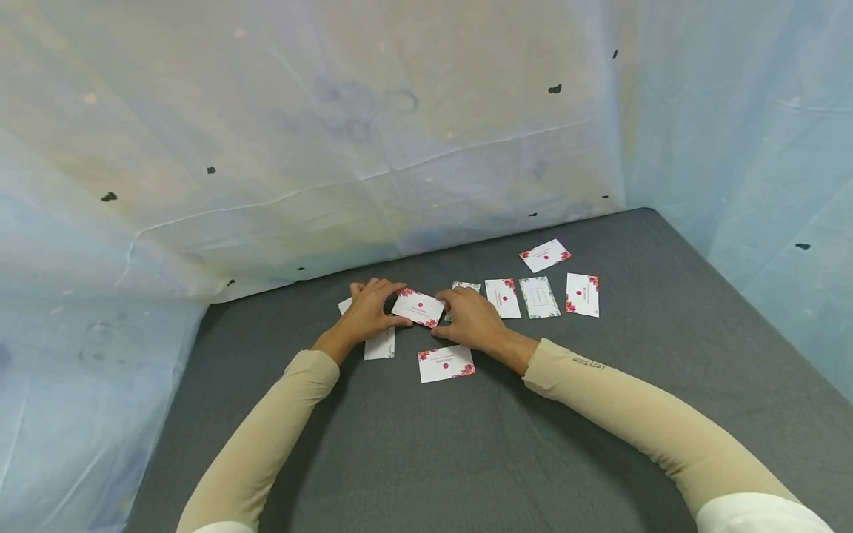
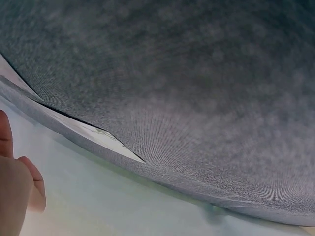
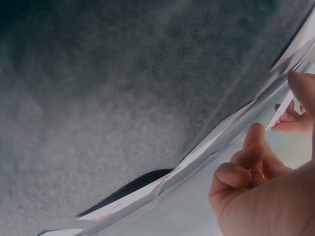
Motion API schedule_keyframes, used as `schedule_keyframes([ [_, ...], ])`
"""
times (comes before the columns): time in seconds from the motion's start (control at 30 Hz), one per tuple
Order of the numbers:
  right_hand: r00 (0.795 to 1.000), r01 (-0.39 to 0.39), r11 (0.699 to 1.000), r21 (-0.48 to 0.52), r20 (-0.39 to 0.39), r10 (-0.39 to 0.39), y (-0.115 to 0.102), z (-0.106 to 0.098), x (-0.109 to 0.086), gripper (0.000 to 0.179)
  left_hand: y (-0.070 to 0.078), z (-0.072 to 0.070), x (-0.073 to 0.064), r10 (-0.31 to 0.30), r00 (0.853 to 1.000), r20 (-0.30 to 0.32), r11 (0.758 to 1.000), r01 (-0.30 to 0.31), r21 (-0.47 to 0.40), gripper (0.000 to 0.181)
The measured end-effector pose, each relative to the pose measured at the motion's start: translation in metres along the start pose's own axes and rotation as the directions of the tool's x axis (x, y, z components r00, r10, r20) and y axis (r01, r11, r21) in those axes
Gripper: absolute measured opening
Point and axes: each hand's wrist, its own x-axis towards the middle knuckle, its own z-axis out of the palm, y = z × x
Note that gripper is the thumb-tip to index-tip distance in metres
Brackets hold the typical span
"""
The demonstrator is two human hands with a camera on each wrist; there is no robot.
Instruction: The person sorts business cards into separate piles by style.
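Note:
Between both hands is a white card with red floral corners and a red dot, slightly raised above the cloth. The thumb and a finger of my left hand grip its left end; my right hand pinches its right end. In the right wrist view, the card shows edge-on near the right hand. Partly under the left hand lies a white card with green leaf print. Another green-leaf card is half hidden behind the right hand. Only part of the left hand shows in the left wrist view.
On the grey table, a red-flowered card lies in front of the hands. To the right are a red-flowered card, a green-leaf card, another red-flowered card and a tilted one. A cloth wall borders the back.

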Motion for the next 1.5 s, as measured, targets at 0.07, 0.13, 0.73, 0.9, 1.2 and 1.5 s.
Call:
schedule_keyframes([
  [0.07, 1.0, -0.001, 1.0, 0.003, 0.002, 0.001, 0.0, 0.0, 0.0, 0.064, -0.001, 0.001, 0.0, -0.008, 1.0, 0.006, 1.0, 0.008, -0.012, 0.078],
  [0.13, 1.0, -0.004, 1.0, 0.007, 0.004, 0.004, 0.001, 0.0, 0.0, 0.063, -0.002, 0.001, 0.0, -0.017, 1.0, 0.011, 0.999, 0.017, -0.028, 0.079],
  [0.73, 1.0, -0.015, 1.0, 0.019, 0.028, 0.014, 0.001, 0.001, 0.002, 0.062, -0.002, 0.0, 0.0, -0.016, 1.0, 0.001, 0.998, 0.016, -0.065, 0.069],
  [0.9, 1.0, -0.011, 1.0, 0.016, 0.029, 0.011, 0.002, 0.002, 0.002, 0.063, 0.0, 0.001, -0.002, -0.035, 0.999, 0.004, 0.998, 0.035, -0.059, 0.068],
  [1.2, 0.999, 0.03, 0.999, 0.016, 0.024, -0.03, 0.002, 0.001, -0.006, 0.06, 0.007, 0.003, -0.011, -0.039, 0.999, -0.026, 0.998, 0.038, -0.057, 0.067],
  [1.5, 0.996, 0.076, 0.996, 0.054, 0.034, -0.077, 0.003, -0.005, -0.015, 0.058, 0.025, 0.0, -0.027, -0.131, 0.991, -0.037, 0.989, 0.128, -0.07, 0.064],
])
